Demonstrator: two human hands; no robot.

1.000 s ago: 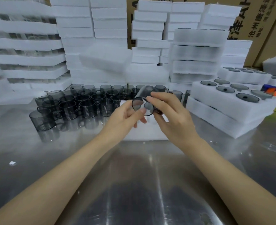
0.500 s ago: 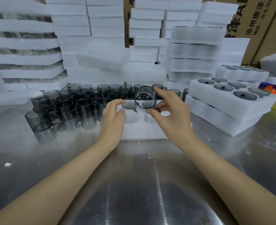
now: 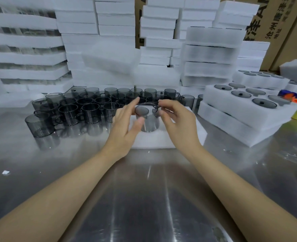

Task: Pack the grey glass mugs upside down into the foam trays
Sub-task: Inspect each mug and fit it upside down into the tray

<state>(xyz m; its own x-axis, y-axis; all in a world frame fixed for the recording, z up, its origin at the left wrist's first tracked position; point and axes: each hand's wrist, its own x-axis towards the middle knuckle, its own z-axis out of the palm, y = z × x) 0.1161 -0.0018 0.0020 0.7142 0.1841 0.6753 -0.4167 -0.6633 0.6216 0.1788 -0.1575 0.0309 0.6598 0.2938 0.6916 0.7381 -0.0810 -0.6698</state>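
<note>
One grey glass mug [image 3: 148,120] stands base up in a pocket of the white foam tray [image 3: 163,141] at the table's middle. My left hand [image 3: 125,127] grips its left side, with the thumb on the front wall and the fingers behind. From the right, my right hand [image 3: 176,120] pinches the mug's handle near the upturned base. Behind and left of the tray stand several upright grey mugs [image 3: 89,110] in a tight cluster.
Two stacked foam trays [image 3: 238,119] filled with base-up mugs sit at the right, more behind them. Tall stacks of foam trays [image 3: 116,55] and cardboard boxes [image 3: 284,23] line the back. An orange and blue object [image 3: 295,98] lies far right. The steel table [image 3: 144,189] reaches to me.
The mug has turned from lying on its side in the air to base up and has come down into the tray. My left hand has closed on it again.
</note>
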